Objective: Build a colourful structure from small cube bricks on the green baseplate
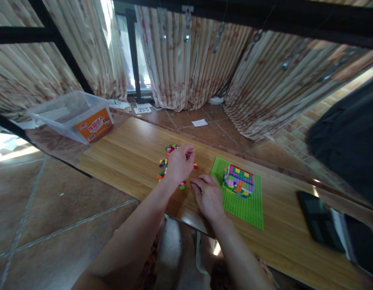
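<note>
My left hand (178, 163) hovers over a scatter of small coloured bricks (165, 158) on the wooden board (119, 161). Its fingers are curled in a pinch, and what they grip is hidden. My right hand (208, 195) rests on the board just right of it, beside the left edge of a green baseplate (249, 207). Its fingers are bent and pressed together, pointing left, and I cannot see anything in them. A multicoloured block build (239, 180) stands on the baseplate, about a hand's width from my right hand.
A clear plastic tub with an orange label (76, 117) sits at the board's far left. Two dark flat devices (321, 219) lie at the right end. Tiled floor, curtains and papers (142, 108) lie beyond. A dark-clothed person (349, 137) is at the right edge.
</note>
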The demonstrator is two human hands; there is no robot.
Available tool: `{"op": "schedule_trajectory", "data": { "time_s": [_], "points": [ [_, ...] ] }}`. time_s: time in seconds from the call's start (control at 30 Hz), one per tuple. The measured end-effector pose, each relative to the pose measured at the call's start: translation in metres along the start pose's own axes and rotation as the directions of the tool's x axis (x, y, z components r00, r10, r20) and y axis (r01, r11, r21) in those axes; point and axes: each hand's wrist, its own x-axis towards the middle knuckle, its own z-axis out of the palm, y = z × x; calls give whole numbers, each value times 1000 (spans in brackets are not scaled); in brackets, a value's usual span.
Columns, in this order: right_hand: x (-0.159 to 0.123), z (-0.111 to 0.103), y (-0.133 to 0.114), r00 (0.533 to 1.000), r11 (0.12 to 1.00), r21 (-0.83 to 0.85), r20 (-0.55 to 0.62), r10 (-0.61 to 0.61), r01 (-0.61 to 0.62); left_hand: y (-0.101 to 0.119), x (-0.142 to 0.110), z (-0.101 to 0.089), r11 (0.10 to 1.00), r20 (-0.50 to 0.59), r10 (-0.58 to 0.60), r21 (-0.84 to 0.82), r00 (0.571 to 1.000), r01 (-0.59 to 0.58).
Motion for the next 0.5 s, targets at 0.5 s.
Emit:
{"op": "schedule_trajectory", "data": {
  "time_s": [0.5],
  "points": [
    [-21,-58,25,895,938,260,-322,309,-230,14,-13,13,995,139,78,46,987,-85]
  ]
}}
